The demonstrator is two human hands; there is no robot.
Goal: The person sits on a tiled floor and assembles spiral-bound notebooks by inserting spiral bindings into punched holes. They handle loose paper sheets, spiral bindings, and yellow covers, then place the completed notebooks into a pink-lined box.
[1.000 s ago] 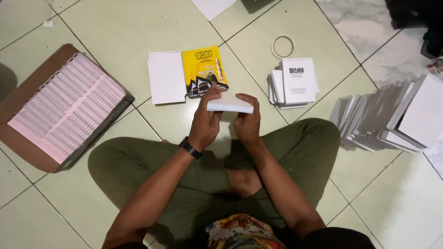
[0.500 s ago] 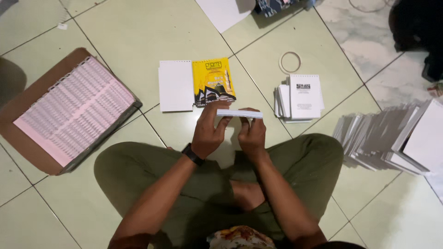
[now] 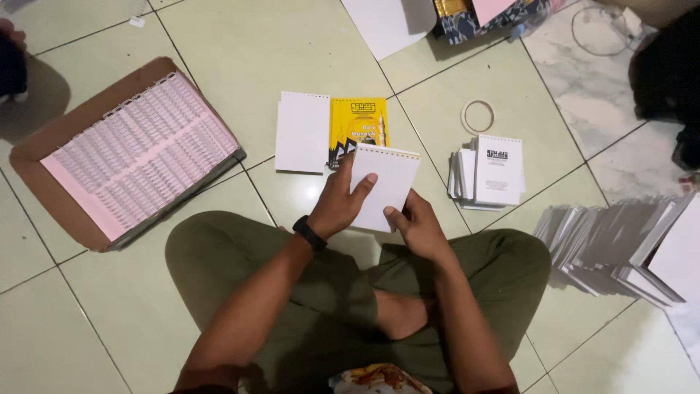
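The fingers (image 3: 362, 180) of the left hand (image 3: 337, 208) curl over the left edge of a small white booklet (image 3: 386, 186), thumb on its face, gripping it. The right hand (image 3: 417, 226) holds the same booklet from below, its thumb pressed on the lower right part of the page and the other fingers hidden behind it. The booklet is tilted, held up above the person's crossed legs, with a row of punched holes along its top edge. A black watch (image 3: 309, 233) sits on the left wrist.

Just beyond the booklet, on the tiled floor (image 3: 240, 58), a yellow printed cover (image 3: 357, 120) lies partly behind it, with a blank white sheet (image 3: 302, 133) touching its left side. To the right stands a short stack of white booklets (image 3: 490, 171), and a ring of tape (image 3: 477, 116) lies near it. Far right, a fanned pile of grey-edged booklets (image 3: 620, 244) spreads out. At the left, an open cardboard box (image 3: 51, 146) holds rows of pink-white spiral bindings (image 3: 138, 153).
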